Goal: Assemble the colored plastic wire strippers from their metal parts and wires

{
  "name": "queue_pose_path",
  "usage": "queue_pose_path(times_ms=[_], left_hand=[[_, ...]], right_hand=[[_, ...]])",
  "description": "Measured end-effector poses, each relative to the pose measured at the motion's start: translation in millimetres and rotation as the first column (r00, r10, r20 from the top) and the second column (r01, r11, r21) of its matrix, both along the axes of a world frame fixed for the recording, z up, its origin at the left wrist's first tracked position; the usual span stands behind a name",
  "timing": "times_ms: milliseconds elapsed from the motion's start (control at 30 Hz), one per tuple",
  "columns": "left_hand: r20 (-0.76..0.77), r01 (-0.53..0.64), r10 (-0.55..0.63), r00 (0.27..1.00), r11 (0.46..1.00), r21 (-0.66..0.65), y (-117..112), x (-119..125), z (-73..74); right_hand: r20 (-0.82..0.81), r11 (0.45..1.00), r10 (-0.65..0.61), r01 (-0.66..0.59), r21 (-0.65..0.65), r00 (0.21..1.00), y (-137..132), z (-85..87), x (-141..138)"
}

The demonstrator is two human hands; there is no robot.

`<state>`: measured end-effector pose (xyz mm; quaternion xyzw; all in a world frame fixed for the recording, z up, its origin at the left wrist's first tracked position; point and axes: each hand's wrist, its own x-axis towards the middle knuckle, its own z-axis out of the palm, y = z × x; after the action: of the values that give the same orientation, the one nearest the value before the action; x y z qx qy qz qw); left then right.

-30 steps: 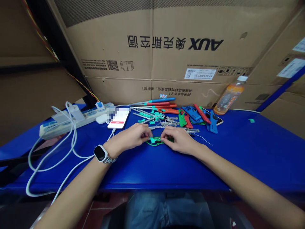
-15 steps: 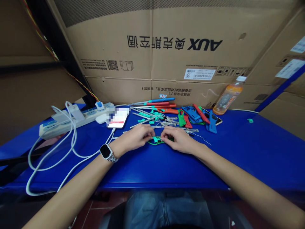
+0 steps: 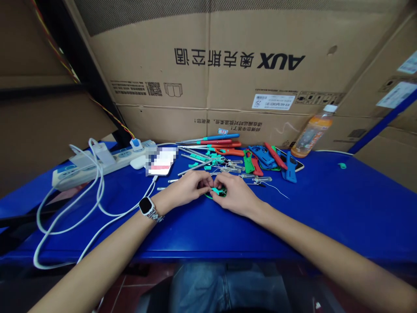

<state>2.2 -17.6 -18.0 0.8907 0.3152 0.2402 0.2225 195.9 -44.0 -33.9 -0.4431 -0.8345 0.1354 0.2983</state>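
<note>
Left hand point(image 3: 196, 186): thumb and fingers drawn nearly together in a pinch, on the edge of the teal piece point(image 3: 216, 190).
Right hand point(image 3: 235, 193): fingers curled close around the same spot; what they grip is hidden.
Teal piece: small, angular, matte plastic, between the fingertips, over the green shell point(image 3: 208, 196).
Green shell: thin curved rim, low on the worktop point(image 3: 208, 230), mostly covered by the hands; it seems open and only part-fitted.
Left to fit, seemingly: slim shiny metal tubes point(image 3: 194, 168), clear plastic cylinders point(image 3: 262, 178) with a fine white wire point(image 3: 276, 189), and hollow blue, red and green shells point(image 3: 289, 169).
Apparently done: long-nosed lighters point(image 3: 228, 137) with smooth coloured handles, lying at the back.
Worktop: glossy, deep blue.
Backdrop: ribless brown cardboard point(image 3: 156, 39), creased; a ribbed-looking plastic bottle point(image 3: 313, 132) leans against it.
</note>
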Motion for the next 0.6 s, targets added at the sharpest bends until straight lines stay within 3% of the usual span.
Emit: queue_pose_path(times_ms=[133, 267, 467, 600], left_hand=[[-0.046, 0.032, -0.027, 0.999, 0.993, 0.112, -5.9, -7.2, 5.4], [-0.151, 0.126, -0.107, 0.983, 0.984, 0.125, -5.3, -13.6, 5.8], [-0.207, 0.134, -0.103, 0.973, 0.981, 0.139, -3.4, -13.9, 2.9], [-0.218, 0.137, -0.106, 0.970, 0.982, 0.131, -4.3, -14.1, 2.6]], right_hand=[[-0.045, 1.000, 0.021, -0.021, 0.002, 0.999, -0.2, -4.9, 0.3], [-0.035, 1.000, -0.002, 0.002, 0.009, 0.999, -3.0, -4.6, 0.5], [0.118, 0.988, -0.050, 0.032, 0.150, 0.992, -7.2, -4.0, -0.8], [0.182, 0.983, -0.074, 0.042, 0.176, 0.980, -8.4, -3.7, -1.6]])
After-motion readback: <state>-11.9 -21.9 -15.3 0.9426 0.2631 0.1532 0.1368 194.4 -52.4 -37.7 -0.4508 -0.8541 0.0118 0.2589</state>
